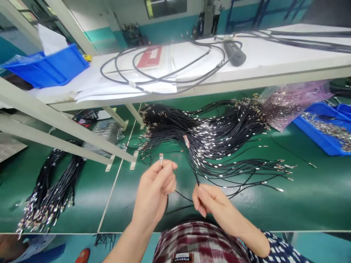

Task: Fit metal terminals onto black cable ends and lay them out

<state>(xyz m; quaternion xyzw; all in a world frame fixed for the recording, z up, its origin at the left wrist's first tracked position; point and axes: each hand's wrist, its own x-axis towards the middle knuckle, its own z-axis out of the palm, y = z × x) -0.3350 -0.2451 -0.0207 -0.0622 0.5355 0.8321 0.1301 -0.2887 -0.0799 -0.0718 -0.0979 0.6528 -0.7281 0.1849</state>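
Left hand [157,186]: fingers closed, thumb and forefinger pinching a small metal connector [161,157], which projects upward above the fingertips. Right hand [211,201]: fingers closed around a black cable [194,168], whose copper-coloured tip rises beyond the grip and leans slightly left. The two hands are near each other but apart, both above the near part of a green worktop [301,190]. Whether the connector and the cable belong to one piece cannot be told.

Beyond the hands, a large cable bundle [227,135] with many white tags lies across the worktop; several loose strands extend from it to the right. At its right end is a pink plastic bag [298,98] of small metal parts, and next to that a blue tray [314,129] containing similar pieces. To the left, past a pale frame, lies a second bundle [61,179], its metal ends toward the near edge. Above, a white shelf [257,60] supports looped cable [175,81], papers and a blue bin [52,67].
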